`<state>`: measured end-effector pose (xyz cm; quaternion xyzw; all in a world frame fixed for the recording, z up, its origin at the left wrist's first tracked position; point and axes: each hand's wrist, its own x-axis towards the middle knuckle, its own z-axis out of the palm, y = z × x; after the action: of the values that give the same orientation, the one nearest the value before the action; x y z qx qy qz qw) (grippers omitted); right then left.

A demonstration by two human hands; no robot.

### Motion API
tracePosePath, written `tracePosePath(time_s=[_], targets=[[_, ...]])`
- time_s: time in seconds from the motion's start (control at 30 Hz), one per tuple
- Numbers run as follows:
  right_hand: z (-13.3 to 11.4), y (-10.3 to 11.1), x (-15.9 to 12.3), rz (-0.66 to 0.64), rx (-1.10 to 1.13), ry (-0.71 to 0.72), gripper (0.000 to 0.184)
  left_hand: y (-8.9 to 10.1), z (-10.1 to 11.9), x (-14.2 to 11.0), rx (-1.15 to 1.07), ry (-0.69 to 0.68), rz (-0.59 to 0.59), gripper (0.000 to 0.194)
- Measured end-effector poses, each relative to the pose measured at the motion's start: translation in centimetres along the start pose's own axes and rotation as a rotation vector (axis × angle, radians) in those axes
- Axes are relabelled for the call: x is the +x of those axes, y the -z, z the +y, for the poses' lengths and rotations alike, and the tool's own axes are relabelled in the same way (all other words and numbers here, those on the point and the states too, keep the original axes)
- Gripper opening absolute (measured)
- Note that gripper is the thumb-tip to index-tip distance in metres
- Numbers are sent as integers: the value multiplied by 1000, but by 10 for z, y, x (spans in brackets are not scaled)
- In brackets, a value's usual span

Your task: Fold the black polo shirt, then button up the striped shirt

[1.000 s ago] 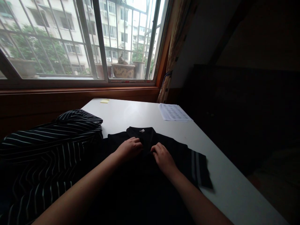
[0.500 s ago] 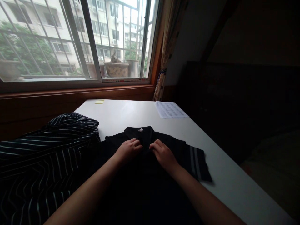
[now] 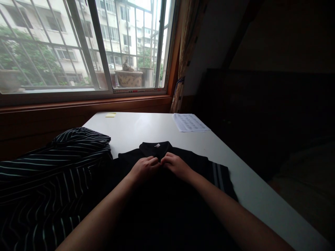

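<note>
Right hand (image 3: 176,165) shifted inward; collared shirt (image 3: 166,202) seemingly black, one sleeve (image 3: 219,176) grey-striped.

Had a bare left hand (image 3: 145,168) and a bare right hand (image 3: 178,166), with rounded knuckles (image 3: 151,159) and narrow wrists (image 3: 193,177). Showed smooth, bare forearms (image 3: 107,212), widening evenly from wrist toward elbow and darkening into shade along the lower edges. Was too dimly lit to make out nails or finer marks.
</note>
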<state>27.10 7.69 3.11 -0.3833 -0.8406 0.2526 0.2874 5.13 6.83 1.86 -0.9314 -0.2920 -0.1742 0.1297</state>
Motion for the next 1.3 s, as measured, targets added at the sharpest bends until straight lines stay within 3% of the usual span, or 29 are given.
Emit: tracePosePath(time_s=[0.2,0.6,0.73,0.93,1.3], targets=[[8,-9,-8,142,151,-41,17,3,-1,1,-7,-34,45,19],[8,-9,-12,169,253,-101,13,-5,-2,0,-13,-72,94,22],[9,-12,-13,207,340,-202,29,-3,-1,1,13,-68,115,20],[5,-8,-13,193,157,-146,7,-2,0,1,20,-58,90,20],[-1,-7,-16,184,158,-180,5,-1,0,2,37,-51,124,22]])
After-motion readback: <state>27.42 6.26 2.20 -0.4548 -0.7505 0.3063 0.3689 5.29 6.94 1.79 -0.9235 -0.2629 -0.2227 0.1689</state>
